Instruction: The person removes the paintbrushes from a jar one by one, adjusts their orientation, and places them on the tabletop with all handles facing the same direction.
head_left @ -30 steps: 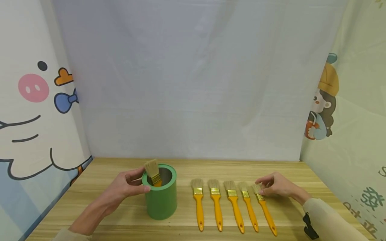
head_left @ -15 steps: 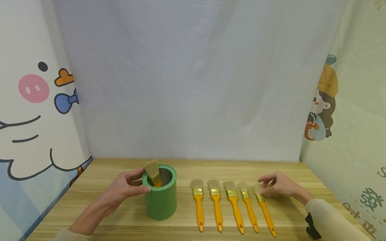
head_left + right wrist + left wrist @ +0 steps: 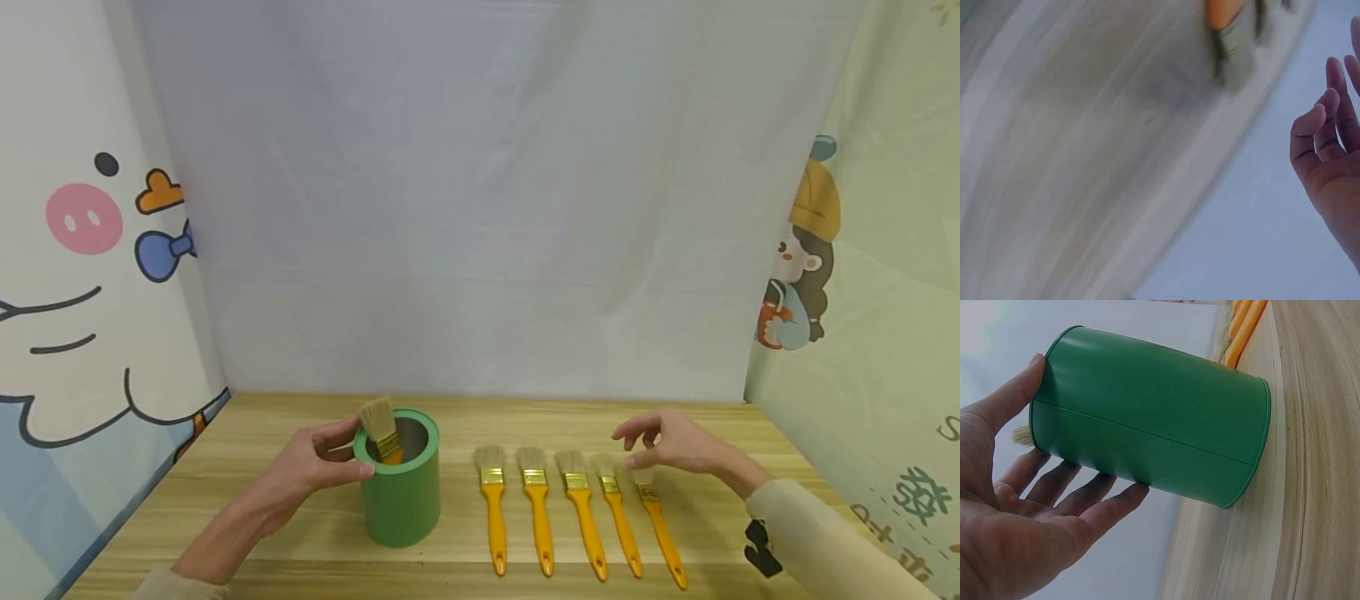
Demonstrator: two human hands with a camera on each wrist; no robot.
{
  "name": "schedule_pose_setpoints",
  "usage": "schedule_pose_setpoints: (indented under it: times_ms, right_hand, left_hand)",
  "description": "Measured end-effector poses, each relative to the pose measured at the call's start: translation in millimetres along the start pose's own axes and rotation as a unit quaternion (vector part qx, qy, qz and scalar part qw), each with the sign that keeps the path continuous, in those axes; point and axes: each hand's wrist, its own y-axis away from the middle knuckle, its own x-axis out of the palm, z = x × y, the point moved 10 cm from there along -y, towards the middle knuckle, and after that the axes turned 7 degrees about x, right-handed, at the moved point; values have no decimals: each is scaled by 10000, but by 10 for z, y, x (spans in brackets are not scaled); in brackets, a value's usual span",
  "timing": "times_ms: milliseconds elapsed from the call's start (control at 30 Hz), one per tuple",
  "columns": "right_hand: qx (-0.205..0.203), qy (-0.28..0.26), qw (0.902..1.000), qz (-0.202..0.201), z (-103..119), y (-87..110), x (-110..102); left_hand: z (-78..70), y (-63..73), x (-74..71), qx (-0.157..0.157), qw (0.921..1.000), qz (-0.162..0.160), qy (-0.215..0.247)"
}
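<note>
A green can stands upright on the table, with one paintbrush leaning in it, bristles up over the rim. My left hand holds the can near its top. The left wrist view has the thumb at the rim and the fingertips along the can's side. Several paintbrushes with orange handles lie in a row right of the can, bristles away from me. Over the bristles of the rightmost paintbrush hovers my right hand, fingers loosely bent, nothing held. It partly hides those bristles.
The wooden table ends at a pale cloth backdrop. Printed cloths hang at the left and right. The nearest lying paintbrush is a short way right of the can.
My right hand has lifted from the rightmost paintbrush's bristles and shifted slightly left. That brush shifted a little earlier on. The left hand and can stay in place.
</note>
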Motion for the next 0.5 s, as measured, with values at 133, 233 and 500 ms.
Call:
schedule_pose_setpoints:
  times_ms: [133, 233, 500]
  right_hand:
    - [-205, -112, 9997, 50, 242, -122, 132]
    - [-308, -239, 9992, 46, 405, -234, 254]
    - [-460, -451, 9979, -66, 907, -515, 530]
  left_hand:
    - [1, 2, -3, 14, 10000, 21, -16]
    - [-1, 6, -7, 4, 10000, 10, -28]
    - [-5, 4, -10, -11, 10000, 1, -15]
